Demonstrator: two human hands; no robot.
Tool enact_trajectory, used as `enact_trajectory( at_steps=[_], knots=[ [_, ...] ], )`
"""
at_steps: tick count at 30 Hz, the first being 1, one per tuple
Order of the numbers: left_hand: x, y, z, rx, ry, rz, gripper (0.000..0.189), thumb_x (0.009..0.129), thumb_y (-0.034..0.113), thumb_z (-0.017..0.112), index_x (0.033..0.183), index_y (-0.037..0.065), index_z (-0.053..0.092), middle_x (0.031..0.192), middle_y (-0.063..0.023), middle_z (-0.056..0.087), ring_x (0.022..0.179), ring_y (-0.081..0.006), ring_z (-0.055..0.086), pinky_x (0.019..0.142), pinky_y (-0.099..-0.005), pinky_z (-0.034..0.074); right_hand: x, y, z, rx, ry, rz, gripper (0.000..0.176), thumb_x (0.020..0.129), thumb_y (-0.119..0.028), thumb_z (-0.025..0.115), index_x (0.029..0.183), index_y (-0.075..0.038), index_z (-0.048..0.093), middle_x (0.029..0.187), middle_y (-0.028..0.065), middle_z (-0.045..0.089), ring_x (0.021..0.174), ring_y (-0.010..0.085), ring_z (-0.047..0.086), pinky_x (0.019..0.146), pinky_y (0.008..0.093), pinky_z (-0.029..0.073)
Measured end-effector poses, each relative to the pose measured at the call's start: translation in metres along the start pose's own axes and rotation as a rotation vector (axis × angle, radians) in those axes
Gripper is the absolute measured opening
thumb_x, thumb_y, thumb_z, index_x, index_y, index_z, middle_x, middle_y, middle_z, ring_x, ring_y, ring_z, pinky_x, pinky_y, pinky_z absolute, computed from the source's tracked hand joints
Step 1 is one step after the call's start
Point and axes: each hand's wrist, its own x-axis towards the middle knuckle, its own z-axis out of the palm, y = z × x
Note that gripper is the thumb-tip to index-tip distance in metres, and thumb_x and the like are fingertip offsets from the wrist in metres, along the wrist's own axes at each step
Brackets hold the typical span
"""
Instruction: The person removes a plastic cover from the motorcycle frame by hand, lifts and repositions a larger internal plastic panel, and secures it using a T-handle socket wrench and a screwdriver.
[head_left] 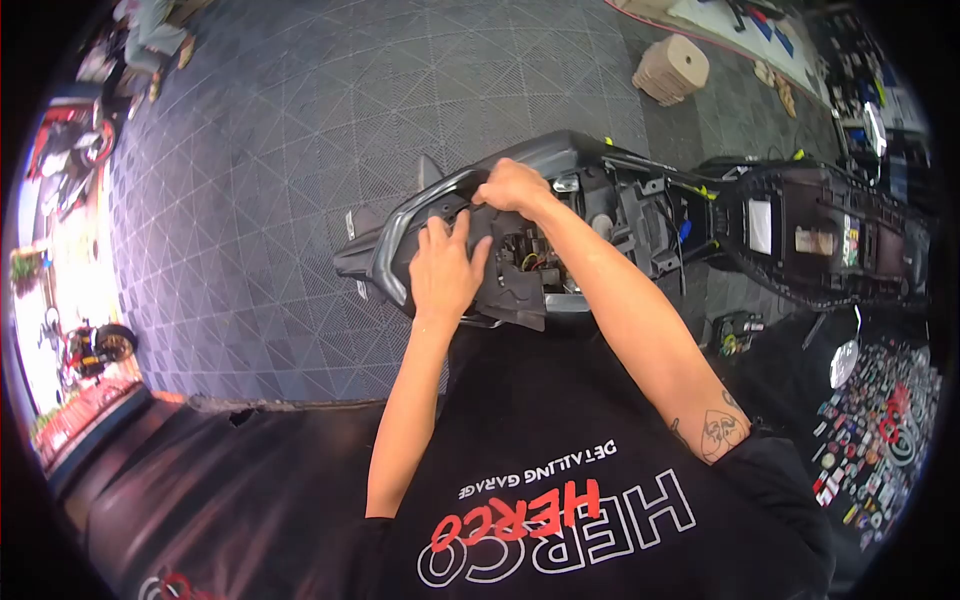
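Observation:
A scooter body (560, 150) with dark grey outer panels stands before me, its inside partly exposed. My left hand (445, 270) lies on a black plastic panel (480, 255) near the pointed end, fingers spread. Just beyond it, my right hand (512, 188) is curled at the panel's far edge. Its fingertips point down and away, so whatever they grip is hidden. Between my forearms, several coloured wires (535, 262) show in an opening. A loose-looking black flap (512, 300) sticks out on the near side.
The scooter's long black section (800, 235) extends to the right. A beige block-shaped stool (672, 70) stands on the grey tiled floor (300, 150). At left are a red motorcycle (95, 345) and another person's legs (155, 45). A sticker-covered surface (870, 430) lies at right.

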Motion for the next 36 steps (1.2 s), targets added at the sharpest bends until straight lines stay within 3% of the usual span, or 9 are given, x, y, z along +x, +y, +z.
enact_trajectory(
  at_steps=[1,9,15,18,21,29,31,34,36],
  knots=[
    [0.003,0.0,0.001,-0.008,0.002,-0.011,0.045,0.095,0.031,0.073,0.133,0.006,0.067,0.111,-0.0138,0.058,0.105,-0.0333,0.064,0.079,-0.0438,0.06,-0.002,0.0,0.001,-0.014,0.077,-0.001,0.042,0.075,-0.037,0.084,0.101,-0.004,0.084,0.105,0.0207,0.079,0.105,0.0359,0.076,0.093,0.0432,0.057],
    [0.011,0.003,0.018,-0.005,0.04,-0.12,0.038,0.096,0.027,0.073,0.125,0.004,0.071,0.11,-0.0148,0.059,0.105,-0.0335,0.063,0.085,-0.0454,0.056,-0.019,-0.016,-0.003,-0.067,0.125,0.059,0.036,0.083,-0.03,0.074,0.108,-0.005,0.08,0.113,0.0176,0.078,0.113,0.0346,0.074,0.097,0.045,0.058],
    [0.006,0.007,0.033,-0.028,0.129,-0.19,0.036,0.094,0.024,0.076,0.124,0.004,0.07,0.111,-0.0142,0.06,0.105,-0.0341,0.062,0.087,-0.0432,0.055,-0.024,-0.022,0.008,-0.243,0.245,-0.13,0.028,0.084,-0.027,0.078,0.1,-0.004,0.082,0.103,0.021,0.079,0.102,0.0378,0.076,0.09,0.0468,0.06],
    [-0.002,0.008,0.036,-0.159,0.322,-0.212,0.039,0.092,0.021,0.077,0.126,0.004,0.066,0.114,-0.0137,0.06,0.106,-0.0339,0.061,0.087,-0.0422,0.055,-0.025,-0.017,0.014,-0.268,0.295,-0.206,0.027,0.085,-0.028,0.079,0.096,-0.004,0.082,0.095,0.0212,0.079,0.093,0.039,0.077,0.086,0.0478,0.061],
    [-0.012,0.004,0.033,-0.207,0.331,-0.196,0.041,0.091,0.017,0.079,0.126,0.003,0.062,0.115,-0.0152,0.06,0.103,-0.0366,0.06,0.086,-0.0476,0.053,-0.028,-0.009,0.02,-0.235,0.339,-0.257,0.027,0.087,-0.03,0.078,0.093,-0.004,0.082,0.088,0.0212,0.078,0.086,0.0406,0.077,0.081,0.0488,0.061],
    [-0.017,0.004,0.035,-0.029,0.293,-0.274,0.036,0.093,0.02,0.077,0.122,0.004,0.063,0.114,-0.0124,0.06,0.104,-0.0338,0.061,0.089,-0.0445,0.05,-0.022,0.005,0.037,-0.112,0.461,-0.404,0.031,0.091,-0.035,0.075,0.083,-0.006,0.081,0.076,0.0219,0.074,0.075,0.0435,0.073,0.073,0.0524,0.059],
    [-0.019,0.001,0.032,-0.037,0.305,-0.246,0.036,0.093,0.02,0.077,0.122,0.004,0.063,0.113,-0.0124,0.06,0.102,-0.0337,0.061,0.088,-0.0444,0.051,-0.028,0.008,0.017,-0.149,0.349,-0.426,0.025,0.091,-0.03,0.076,0.089,-0.006,0.08,0.086,0.0175,0.076,0.082,0.0397,0.073,0.075,0.0496,0.057],
    [-0.039,0.007,0.028,0.014,0.28,-0.204,0.039,0.092,0.017,0.076,0.126,0.002,0.064,0.111,-0.012,0.06,0.1,-0.0321,0.062,0.085,-0.0423,0.053,-0.052,0.024,0.012,-0.207,0.799,-0.854,0.018,0.091,-0.023,0.077,0.1,-0.007,0.077,0.102,0.0114,0.072,0.096,0.0345,0.07,0.081,0.0452,0.055],
    [-0.053,0.012,0.034,0.038,0.254,-0.189,0.045,0.091,0.016,0.075,0.132,-0.001,0.065,0.109,-0.0113,0.061,0.099,-0.0296,0.063,0.084,-0.0406,0.054,-0.075,0.034,0.02,-0.178,0.671,-0.862,0.02,0.091,-0.018,0.077,0.108,-0.008,0.075,0.109,0.0096,0.067,0.104,0.0329,0.066,0.085,0.0438,0.054]
  ],
)
